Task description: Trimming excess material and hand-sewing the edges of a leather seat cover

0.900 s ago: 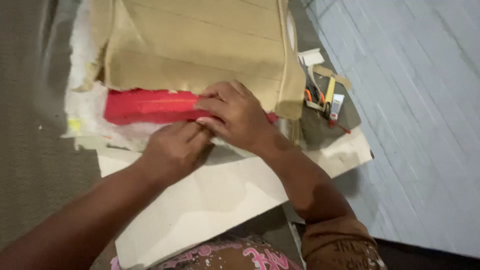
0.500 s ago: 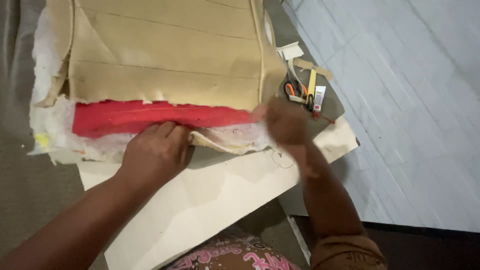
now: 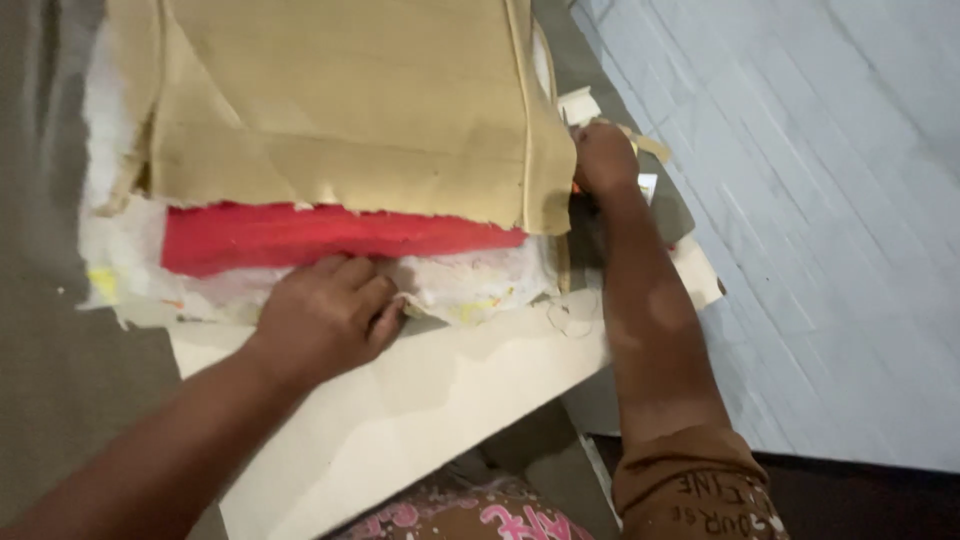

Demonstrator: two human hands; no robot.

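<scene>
Grey-blue tiled floor (image 3: 830, 230) across the right half of the frame. Pale cream board (image 3: 420, 400) slanting across the lower centre, over a grey-brown mat (image 3: 50, 380) along the left edge. Brown sleeve with printed lettering (image 3: 690, 490) at lower right. Pink-patterned cloth (image 3: 480, 515) at the bottom edge, centre. Pale strips and scraps (image 3: 580, 103) at upper centre-right, too small to identify.

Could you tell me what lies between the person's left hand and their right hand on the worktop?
In the head view, the whitish padding edge and the tan cover's piped corner lie between the left hand and right hand.
</scene>
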